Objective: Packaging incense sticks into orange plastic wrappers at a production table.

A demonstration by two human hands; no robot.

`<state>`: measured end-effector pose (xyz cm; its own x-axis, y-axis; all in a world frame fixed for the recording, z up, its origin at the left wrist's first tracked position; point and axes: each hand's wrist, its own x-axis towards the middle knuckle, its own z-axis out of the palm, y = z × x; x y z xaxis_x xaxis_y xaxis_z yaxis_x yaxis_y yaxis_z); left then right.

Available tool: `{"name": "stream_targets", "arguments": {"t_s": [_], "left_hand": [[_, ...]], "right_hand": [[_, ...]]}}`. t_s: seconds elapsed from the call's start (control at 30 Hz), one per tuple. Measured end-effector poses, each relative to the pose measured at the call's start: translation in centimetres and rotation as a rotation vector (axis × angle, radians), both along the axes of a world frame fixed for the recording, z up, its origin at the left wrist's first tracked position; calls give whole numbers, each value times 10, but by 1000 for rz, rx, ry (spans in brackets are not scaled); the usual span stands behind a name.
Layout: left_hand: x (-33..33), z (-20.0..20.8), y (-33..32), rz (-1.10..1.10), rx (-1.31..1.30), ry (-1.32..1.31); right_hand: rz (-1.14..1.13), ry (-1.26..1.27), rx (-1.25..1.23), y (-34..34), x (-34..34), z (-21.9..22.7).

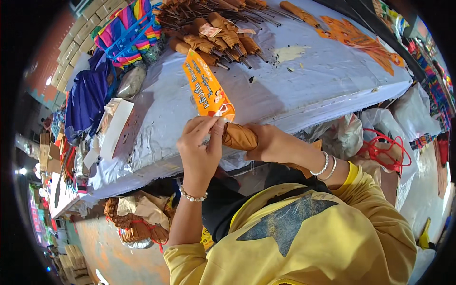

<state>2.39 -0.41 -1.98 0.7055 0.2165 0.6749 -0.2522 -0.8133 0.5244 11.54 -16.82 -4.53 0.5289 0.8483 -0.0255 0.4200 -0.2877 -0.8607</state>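
My left hand (197, 140) is closed in a pinch at the lower end of a flat, tapered orange printed sleeve (202, 78), by a small white string. The sleeve stretches away over the table's near edge, its narrow end close to the pile. Wrapped in my right hand (268, 142) is a folded brown umbrella (241, 137), held just in front of the table edge. Its end points at my left fingertips. Part of the umbrella lies hidden under the right hand. Whether it touches the sleeve, I cannot tell.
A pile of folded brown umbrellas (223, 35) with metal shafts lies on the covered table (285, 102). Orange printed sleeves (349, 40) spread at the far right. Rainbow cloth (130, 33) and dark blue cloth (88, 97) stand left. Plastic bags with red string (387, 149) hang right.
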Motion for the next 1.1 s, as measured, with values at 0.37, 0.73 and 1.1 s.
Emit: {"name": "stream_targets", "arguments": {"t_s": [0.37, 0.73, 1.1], "left_hand": [[-10, 5, -9, 4, 133, -70], [-6, -3, -8, 135, -220, 45], [4, -12, -18, -312, -1044, -87]], "right_hand": [[-32, -59, -3, -1, -5, 2], [-58, -78, -185, -6, -7, 23], [-42, -251, -47, -7, -5, 17]]}}
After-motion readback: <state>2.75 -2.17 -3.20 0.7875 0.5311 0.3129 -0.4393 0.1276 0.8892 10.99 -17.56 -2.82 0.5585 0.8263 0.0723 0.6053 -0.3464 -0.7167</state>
